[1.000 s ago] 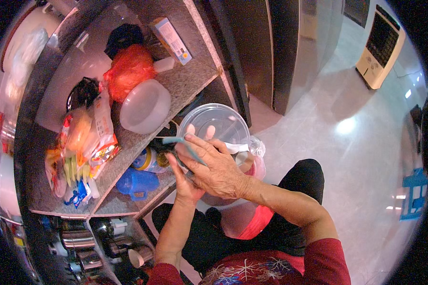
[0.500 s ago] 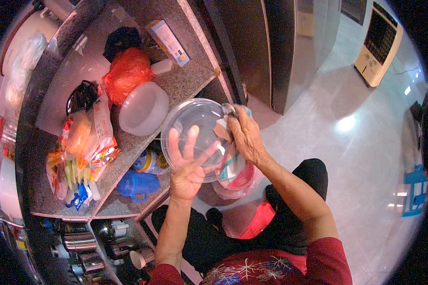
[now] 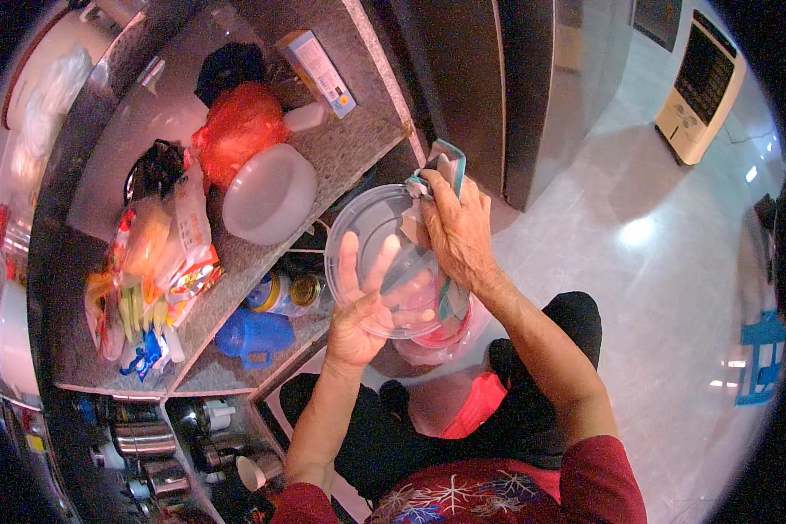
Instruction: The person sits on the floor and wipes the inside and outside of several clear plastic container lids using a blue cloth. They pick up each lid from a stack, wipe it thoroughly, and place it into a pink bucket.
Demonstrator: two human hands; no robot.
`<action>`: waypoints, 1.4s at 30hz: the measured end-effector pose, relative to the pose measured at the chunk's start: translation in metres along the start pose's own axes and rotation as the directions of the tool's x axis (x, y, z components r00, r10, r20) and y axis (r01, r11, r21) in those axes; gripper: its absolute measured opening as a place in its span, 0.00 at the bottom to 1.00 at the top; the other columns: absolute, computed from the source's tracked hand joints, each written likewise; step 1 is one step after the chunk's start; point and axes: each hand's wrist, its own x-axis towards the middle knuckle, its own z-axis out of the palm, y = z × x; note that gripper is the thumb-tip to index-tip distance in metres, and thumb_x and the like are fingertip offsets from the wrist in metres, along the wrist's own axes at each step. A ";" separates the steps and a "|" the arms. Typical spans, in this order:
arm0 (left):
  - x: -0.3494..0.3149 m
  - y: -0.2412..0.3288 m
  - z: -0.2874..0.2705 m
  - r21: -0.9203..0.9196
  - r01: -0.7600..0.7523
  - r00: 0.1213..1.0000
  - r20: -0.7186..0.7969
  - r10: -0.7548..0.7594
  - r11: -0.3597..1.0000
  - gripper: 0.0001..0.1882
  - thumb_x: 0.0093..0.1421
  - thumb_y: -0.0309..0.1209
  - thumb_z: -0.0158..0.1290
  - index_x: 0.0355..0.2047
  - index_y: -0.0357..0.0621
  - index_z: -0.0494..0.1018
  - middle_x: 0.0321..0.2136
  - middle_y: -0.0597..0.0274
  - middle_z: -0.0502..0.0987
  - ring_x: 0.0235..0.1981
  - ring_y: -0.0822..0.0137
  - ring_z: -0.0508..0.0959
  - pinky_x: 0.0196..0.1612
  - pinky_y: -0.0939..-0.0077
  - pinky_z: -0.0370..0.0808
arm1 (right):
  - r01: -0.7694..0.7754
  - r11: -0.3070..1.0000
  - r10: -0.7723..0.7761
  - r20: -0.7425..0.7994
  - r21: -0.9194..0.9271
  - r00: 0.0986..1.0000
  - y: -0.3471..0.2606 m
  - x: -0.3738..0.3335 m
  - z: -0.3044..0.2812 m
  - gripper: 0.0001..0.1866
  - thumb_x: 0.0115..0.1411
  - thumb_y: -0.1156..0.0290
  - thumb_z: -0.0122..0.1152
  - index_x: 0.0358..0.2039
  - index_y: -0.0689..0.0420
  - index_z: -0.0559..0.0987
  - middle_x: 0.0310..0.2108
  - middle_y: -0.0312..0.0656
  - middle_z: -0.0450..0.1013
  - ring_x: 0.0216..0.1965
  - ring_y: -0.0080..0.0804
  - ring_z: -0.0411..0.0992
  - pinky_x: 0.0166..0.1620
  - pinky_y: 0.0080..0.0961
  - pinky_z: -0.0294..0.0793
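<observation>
My left hand (image 3: 358, 336) holds a clear round plastic lid (image 3: 367, 217) in front of me, gripping its near edge. The thumb lies over the rim, while the spread fingers show through the plastic from beneath. Closed round a crumpled grey cloth with a teal edge (image 3: 450, 159), my right hand (image 3: 456, 231) presses against the lid's right rim. Part of the cloth hangs down behind the lid. A translucent white plastic bowl (image 3: 271, 196) rests on the stone counter to the left.
On the counter are a red plastic bag (image 3: 240, 131), a box (image 3: 319, 74) and bagged food (image 3: 148, 262). A blue jug (image 3: 253, 336) stands on the shelf below, with metal pots (image 3: 144, 441) lower left. Under the lid sits a bag-lined red bin (image 3: 445, 336). An air cooler (image 3: 699, 87) stands far right.
The lid has shifted right and tilted, with my left hand moving along. My right hand has moved slightly right, and more of the cloth now sticks up above its fingers.
</observation>
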 end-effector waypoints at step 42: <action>0.007 -0.008 -0.015 0.187 -0.091 0.975 -0.182 0.125 0.978 0.35 0.63 0.40 0.49 0.66 0.75 0.43 0.66 0.54 0.51 0.61 0.38 0.59 0.52 0.30 0.66 | -0.099 0.992 0.089 0.127 0.074 0.988 -0.006 -0.041 0.010 0.26 0.56 0.71 0.53 0.55 0.62 0.64 0.52 0.57 0.62 0.46 0.56 0.63 0.49 0.44 0.64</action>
